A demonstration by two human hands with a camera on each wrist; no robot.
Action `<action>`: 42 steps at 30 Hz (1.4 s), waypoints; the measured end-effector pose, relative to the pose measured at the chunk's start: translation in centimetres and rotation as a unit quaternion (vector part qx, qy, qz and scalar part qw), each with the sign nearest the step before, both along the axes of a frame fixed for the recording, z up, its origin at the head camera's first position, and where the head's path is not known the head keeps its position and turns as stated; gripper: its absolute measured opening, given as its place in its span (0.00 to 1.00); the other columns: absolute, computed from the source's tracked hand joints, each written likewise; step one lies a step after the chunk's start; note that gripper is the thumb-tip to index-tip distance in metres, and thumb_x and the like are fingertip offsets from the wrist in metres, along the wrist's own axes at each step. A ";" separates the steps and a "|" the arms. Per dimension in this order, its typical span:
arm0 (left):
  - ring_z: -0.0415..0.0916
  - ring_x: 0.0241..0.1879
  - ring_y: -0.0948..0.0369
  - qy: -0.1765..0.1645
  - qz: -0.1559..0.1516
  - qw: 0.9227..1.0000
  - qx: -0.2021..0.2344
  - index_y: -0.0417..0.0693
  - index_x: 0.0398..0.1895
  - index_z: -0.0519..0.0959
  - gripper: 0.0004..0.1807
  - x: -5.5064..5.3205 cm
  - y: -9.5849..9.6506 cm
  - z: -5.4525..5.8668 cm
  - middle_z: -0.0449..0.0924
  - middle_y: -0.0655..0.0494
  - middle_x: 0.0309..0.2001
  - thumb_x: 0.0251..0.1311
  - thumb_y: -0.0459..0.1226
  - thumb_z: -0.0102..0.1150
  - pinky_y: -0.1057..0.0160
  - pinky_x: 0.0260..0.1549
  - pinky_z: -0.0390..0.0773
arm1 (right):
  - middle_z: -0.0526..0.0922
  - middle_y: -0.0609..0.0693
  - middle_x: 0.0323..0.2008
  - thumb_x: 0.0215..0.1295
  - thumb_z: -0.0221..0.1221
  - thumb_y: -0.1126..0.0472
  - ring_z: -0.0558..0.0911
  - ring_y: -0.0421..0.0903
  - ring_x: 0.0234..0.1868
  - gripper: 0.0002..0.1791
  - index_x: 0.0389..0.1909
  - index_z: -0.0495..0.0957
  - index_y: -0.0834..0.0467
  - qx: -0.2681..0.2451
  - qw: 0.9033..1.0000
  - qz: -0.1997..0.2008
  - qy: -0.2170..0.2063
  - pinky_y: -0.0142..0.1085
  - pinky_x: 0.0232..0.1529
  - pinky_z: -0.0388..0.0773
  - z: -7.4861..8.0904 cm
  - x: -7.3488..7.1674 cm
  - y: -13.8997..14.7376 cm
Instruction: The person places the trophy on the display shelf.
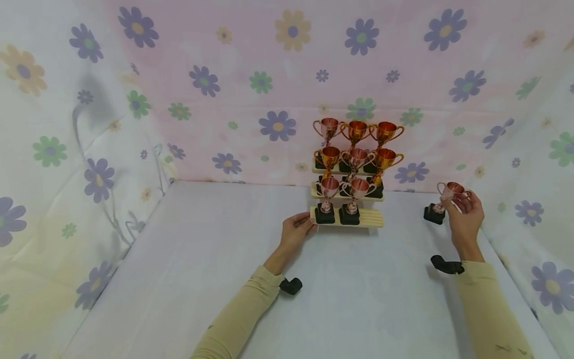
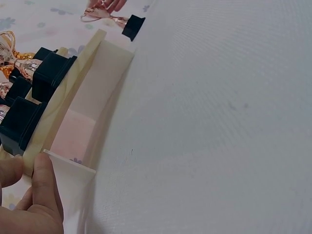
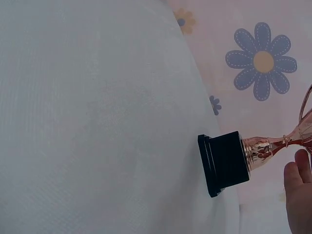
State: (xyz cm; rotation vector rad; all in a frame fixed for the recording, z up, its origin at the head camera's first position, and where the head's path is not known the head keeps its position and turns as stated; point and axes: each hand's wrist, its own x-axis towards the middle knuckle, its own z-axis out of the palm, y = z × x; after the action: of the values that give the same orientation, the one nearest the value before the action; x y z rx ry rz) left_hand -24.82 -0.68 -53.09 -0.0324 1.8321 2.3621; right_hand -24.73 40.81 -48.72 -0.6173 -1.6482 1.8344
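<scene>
My right hand [image 1: 466, 219] holds a rose-gold trophy cup [image 1: 453, 190] by its cup, off to the right of a stepped wooden stand [image 1: 371, 217]. The cup's black square base [image 3: 226, 163] hangs down, slightly tilted, in the right wrist view. With thumb and fingers, my left hand [image 1: 296, 232] pinches the left end of the stand's front board [image 2: 73, 92]. On that board stand two rose-gold trophies, one at the left [image 1: 330, 187] and one in the middle [image 1: 359, 188]. Gold and rose-gold trophies [image 1: 357, 130] fill the two higher steps behind.
White side supports [image 2: 73, 175] hold up the front board. The stand is on a white-covered table [image 1: 202, 259], near the flowered back cloth [image 1: 242, 94]. Similar cloth walls [image 1: 533, 199] rise at both sides. A black wrist mount [image 1: 446, 265] sticks out from each sleeve.
</scene>
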 end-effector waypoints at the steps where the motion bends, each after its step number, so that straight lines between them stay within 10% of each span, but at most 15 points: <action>1: 0.82 0.42 0.62 0.001 0.000 1.000 -0.001 0.26 0.61 0.74 0.19 0.0 0.0 0.0 0.79 0.35 0.53 0.70 0.27 0.58 0.61 0.52 0.84 | 0.78 0.42 0.51 0.60 0.69 0.70 0.77 0.38 0.54 0.33 0.65 0.69 0.52 -0.005 1.000 -0.001 0.013 0.18 0.55 0.75 0.0 -0.1 0.0; 20: 0.83 0.39 0.63 0.000 0.004 1.000 0.010 0.26 0.60 0.75 0.19 0.0 0.2 -0.1 0.81 0.37 0.50 0.69 0.26 0.59 0.61 0.50 0.85 | 0.76 0.39 0.44 0.57 0.72 0.67 0.77 0.35 0.45 0.20 0.48 0.78 0.52 0.109 0.994 -0.007 -0.002 0.13 0.39 0.76 -0.2 0.3 -0.2; 27: 0.83 0.39 0.63 0.006 0.005 1.000 0.005 0.26 0.60 0.75 0.19 -0.1 0.2 -0.3 0.81 0.36 0.50 0.69 0.26 0.59 0.60 0.51 0.85 | 0.80 0.42 0.44 0.55 0.72 0.71 0.79 0.38 0.46 0.21 0.51 0.81 0.58 0.110 0.992 0.020 0.058 0.15 0.42 0.78 1.1 1.7 -2.0; 42: 0.82 0.39 0.63 0.003 0.005 1.000 0.004 0.26 0.60 0.75 0.19 0.0 0.1 0.0 0.81 0.37 0.50 0.69 0.26 0.59 0.62 0.51 0.85 | 0.84 0.40 0.43 0.56 0.69 0.76 0.82 0.37 0.42 0.23 0.55 0.82 0.64 0.211 0.960 0.133 0.124 0.19 0.44 0.81 4.5 3.2 -8.0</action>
State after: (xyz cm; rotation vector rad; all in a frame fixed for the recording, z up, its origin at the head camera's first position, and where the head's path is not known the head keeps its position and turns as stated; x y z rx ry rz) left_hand -24.79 -0.56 -53.13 -0.0345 1.8293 2.3793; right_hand -21.52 32.85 -44.25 0.0202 -1.9335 1.5766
